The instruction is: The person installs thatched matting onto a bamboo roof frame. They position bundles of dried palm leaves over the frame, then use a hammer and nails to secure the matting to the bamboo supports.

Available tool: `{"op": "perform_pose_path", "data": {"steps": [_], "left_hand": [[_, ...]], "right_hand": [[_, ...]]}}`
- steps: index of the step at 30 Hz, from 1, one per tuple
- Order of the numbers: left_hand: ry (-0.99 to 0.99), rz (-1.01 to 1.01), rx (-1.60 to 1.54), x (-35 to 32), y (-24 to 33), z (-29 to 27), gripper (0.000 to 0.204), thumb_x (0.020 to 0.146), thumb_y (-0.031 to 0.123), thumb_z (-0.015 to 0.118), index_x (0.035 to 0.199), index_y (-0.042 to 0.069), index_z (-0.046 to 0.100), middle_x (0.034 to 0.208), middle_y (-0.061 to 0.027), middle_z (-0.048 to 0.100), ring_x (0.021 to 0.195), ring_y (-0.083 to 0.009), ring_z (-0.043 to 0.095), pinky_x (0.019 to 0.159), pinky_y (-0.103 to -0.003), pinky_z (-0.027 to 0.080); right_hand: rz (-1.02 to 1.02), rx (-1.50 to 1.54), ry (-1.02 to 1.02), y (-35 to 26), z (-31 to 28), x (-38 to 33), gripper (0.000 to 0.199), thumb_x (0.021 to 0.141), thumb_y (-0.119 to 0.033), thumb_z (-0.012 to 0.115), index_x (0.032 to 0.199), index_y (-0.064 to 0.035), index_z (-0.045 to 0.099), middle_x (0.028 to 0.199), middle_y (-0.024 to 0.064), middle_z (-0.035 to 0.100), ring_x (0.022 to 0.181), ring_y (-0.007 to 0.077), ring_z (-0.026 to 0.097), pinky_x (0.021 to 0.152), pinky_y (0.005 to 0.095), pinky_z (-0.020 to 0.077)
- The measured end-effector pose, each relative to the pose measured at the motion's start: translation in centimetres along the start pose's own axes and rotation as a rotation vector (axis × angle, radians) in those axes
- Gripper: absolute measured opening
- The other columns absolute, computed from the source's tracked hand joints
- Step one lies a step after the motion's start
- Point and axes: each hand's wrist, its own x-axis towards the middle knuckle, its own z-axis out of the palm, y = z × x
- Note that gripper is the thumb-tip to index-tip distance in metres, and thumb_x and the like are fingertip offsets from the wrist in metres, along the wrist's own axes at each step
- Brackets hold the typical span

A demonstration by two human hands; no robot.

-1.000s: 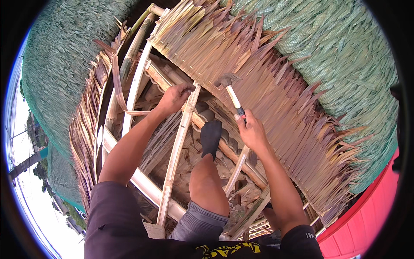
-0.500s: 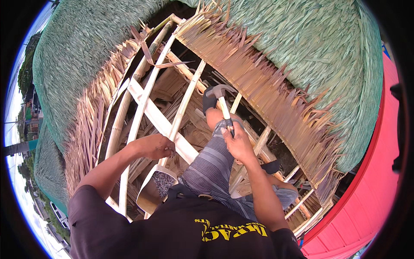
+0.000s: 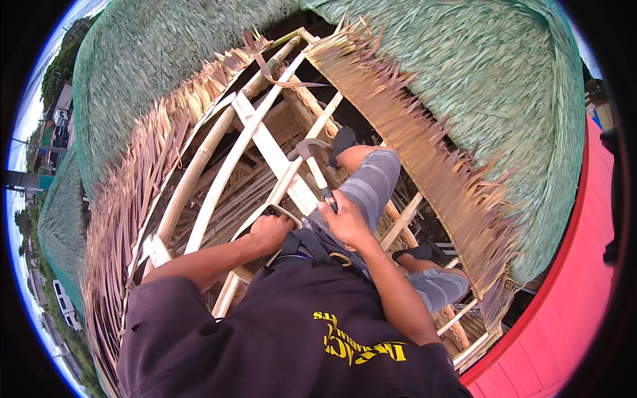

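Note:
My right hand (image 3: 346,222) is closed round the dark grip of a claw hammer (image 3: 318,174), just above my thigh. Its metal head points away from me, over the bamboo frame. At my waist hangs an open, pale container (image 3: 243,272), and my left hand (image 3: 270,232) reaches into its mouth. Those fingers are out of sight below the rim, and the hand covers most of the contents. Close beyond the container, a pale flat plank (image 3: 267,142) crosses the bamboo strips (image 3: 222,169) of the open roof frame.
Brown palm thatch (image 3: 405,139) edges the gap on the right, with more thatch (image 3: 142,156) on the left. Green netting covers the thatched roof (image 3: 172,66) beyond. A red metal roof (image 3: 551,318) lies at right. My legs straddle frame members above an open drop.
My left hand has gone down into the container, whose small grey nails showed before. The hammer has come lower and closer to my left hand. My view and knee have shifted.

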Motion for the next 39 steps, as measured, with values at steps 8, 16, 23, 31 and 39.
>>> {"op": "perform_pose_path", "data": {"steps": [8, 16, 23, 31, 39], "left_hand": [[0.020, 0.036, 0.053, -1.3, -0.2, -0.7, 0.035, 0.095, 0.016, 0.055, 0.129, 0.013, 0.062, 0.120, -0.0135, 0.067, 0.093, -0.0320, 0.073, 0.075, -0.043, 0.061], [0.123, -0.006, -0.135, -3.0, -0.2, -2.1, 0.027, 0.092, 0.016, 0.057, 0.117, 0.012, 0.065, 0.104, -0.0169, 0.070, 0.086, -0.0357, 0.072, 0.075, -0.047, 0.059], [0.180, -0.062, -0.258, -4.6, -0.9, -3.3, 0.020, 0.093, 0.020, 0.061, 0.105, 0.003, 0.061, 0.085, -0.0217, 0.070, 0.081, -0.0422, 0.070, 0.073, -0.051, 0.056], [0.242, -0.089, -0.602, -4.3, -2.2, -3.1, 0.021, 0.093, 0.018, 0.063, 0.095, -0.003, 0.061, 0.082, -0.0266, 0.069, 0.082, -0.0438, 0.069, 0.074, -0.051, 0.055], [0.131, -0.125, -1.011, -4.1, -1.7, -4.1, 0.016, 0.101, 0.012, 0.058, 0.102, -0.003, 0.063, 0.086, -0.0084, 0.070, 0.075, -0.0140, 0.071, 0.067, -0.030, 0.055]], "right_hand": [[0.004, -0.002, 0.166, 0.1, -1.0, -0.8, 0.037, 0.100, -0.033, 0.062, 0.111, 0.0017, 0.056, 0.076, 0.0172, 0.065, 0.071, 0.0325, 0.066, 0.069, 0.0435, 0.0499], [0.051, 0.167, 0.139, 0.9, -0.6, -0.6, 0.029, 0.099, -0.026, 0.062, 0.108, 0.0009, 0.054, 0.082, 0.0184, 0.063, 0.076, 0.0346, 0.061, 0.068, 0.0417, 0.0473], [0.025, 0.129, 0.117, 1.7, 0.5, -0.7, 0.029, 0.097, -0.024, 0.062, 0.106, 0.0023, 0.055, 0.085, 0.0222, 0.063, 0.081, 0.0379, 0.059, 0.071, 0.0436, 0.0470], [0.070, 0.099, 0.039, -0.3, 0.1, -1.2, 0.032, 0.096, -0.026, 0.061, 0.104, 0.0044, 0.054, 0.094, 0.0319, 0.066, 0.095, 0.0519, 0.062, 0.081, 0.0517, 0.0486], [-0.006, -0.002, 0.081, -0.6, 0.1, -1.7, 0.033, 0.096, -0.025, 0.061, 0.111, 0.0045, 0.059, 0.092, 0.0280, 0.068, 0.091, 0.0492, 0.064, 0.080, 0.0497, 0.0498]]}}
